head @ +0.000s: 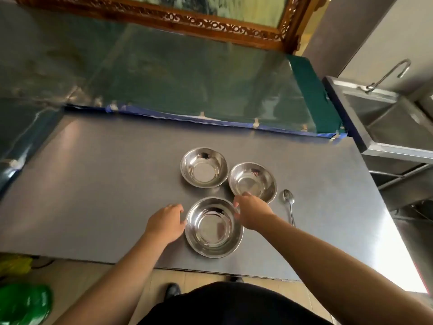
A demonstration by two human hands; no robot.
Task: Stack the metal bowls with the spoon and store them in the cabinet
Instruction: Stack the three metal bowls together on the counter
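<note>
A person's left hand (166, 221) and right hand (251, 213), both loosely open, bracket the nearest metal bowl (213, 227) on a steel table (93, 184). Two more bowls (204, 167) (252, 181) and a spoon (289, 206) lie beyond. Best to grip opposite rims evenly, lifting level.

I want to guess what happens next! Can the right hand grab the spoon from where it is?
Probably yes. The spoon lies bare on the table just right of the right hand, with nothing between them.
</note>
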